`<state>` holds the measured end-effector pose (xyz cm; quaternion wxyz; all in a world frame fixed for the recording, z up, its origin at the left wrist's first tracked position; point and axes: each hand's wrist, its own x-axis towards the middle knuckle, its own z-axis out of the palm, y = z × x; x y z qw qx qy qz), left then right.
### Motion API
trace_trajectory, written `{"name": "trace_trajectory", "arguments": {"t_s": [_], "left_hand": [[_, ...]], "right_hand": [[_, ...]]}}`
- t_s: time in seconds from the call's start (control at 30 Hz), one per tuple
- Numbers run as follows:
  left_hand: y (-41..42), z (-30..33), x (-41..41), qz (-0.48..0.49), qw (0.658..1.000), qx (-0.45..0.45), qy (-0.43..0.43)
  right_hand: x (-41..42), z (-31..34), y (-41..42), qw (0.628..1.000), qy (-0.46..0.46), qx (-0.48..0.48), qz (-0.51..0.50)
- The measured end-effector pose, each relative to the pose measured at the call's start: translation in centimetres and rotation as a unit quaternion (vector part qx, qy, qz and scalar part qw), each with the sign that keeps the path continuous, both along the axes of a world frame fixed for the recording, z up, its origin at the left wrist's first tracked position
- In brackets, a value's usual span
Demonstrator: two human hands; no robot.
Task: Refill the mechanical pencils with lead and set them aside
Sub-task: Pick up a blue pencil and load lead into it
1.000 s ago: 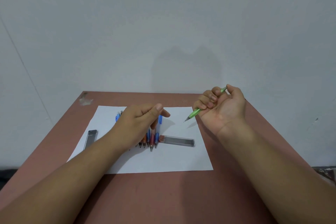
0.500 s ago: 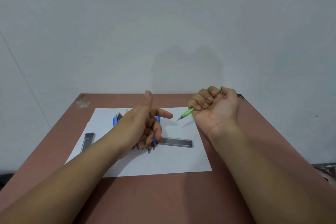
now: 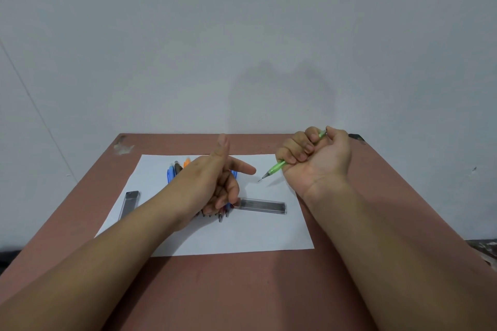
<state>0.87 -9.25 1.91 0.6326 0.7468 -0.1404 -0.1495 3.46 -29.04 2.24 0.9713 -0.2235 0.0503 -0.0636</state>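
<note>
My right hand (image 3: 318, 160) grips a green mechanical pencil (image 3: 277, 169) in a fist above the right side of the white paper (image 3: 242, 236), its tip pointing down-left. My left hand (image 3: 215, 183) hovers over a row of several mechanical pencils (image 3: 172, 173) lying on the paper, thumb raised, index finger stretched toward the green pencil's tip, the other fingers curled; it holds nothing that I can see. A clear lead case (image 3: 262, 206) lies on the paper just right of the row. Most of the row is hidden behind my left hand.
A second lead case (image 3: 130, 203) lies at the paper's left edge. The paper sits on a reddish-brown table (image 3: 242, 290) pushed against a pale wall. A dark object (image 3: 356, 137) sits at the table's far right corner.
My left hand lifted its thumb off the index finger and straightened both. My right hand carried the green pencil a little left and toward the left hand.
</note>
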Motion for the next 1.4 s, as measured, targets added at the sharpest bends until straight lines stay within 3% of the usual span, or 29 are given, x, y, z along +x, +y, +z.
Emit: {"name": "trace_trajectory", "arguments": {"t_s": [1.4], "left_hand": [[0.26, -0.32, 0.36, -0.011, 1.000, 0.026, 0.002]], "right_hand": [[-0.05, 0.03, -0.45, 1.000, -0.019, 0.009, 0.010]]}}
